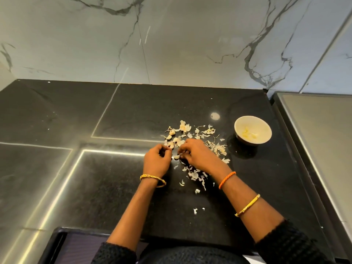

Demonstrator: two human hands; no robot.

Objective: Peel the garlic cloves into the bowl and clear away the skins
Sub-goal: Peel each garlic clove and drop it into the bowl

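Note:
A garlic clove (176,157) is held between my two hands just above the black counter. My left hand (157,161) has its fingers curled and pinches the clove's left end. My right hand (197,154) curls over it from the right and pinches its skin. Papery garlic skins (196,175) lie scattered under and around the hands. A few unpeeled cloves (172,132) sit just beyond the hands. The white bowl (263,123) stands to the right with peeled cloves (247,133) inside.
The black stone counter (95,178) runs left and towards me, backed by a marble wall (171,44). A grey raised surface (323,130) borders the counter on the right. More skins (219,148) lie between the hands and the bowl.

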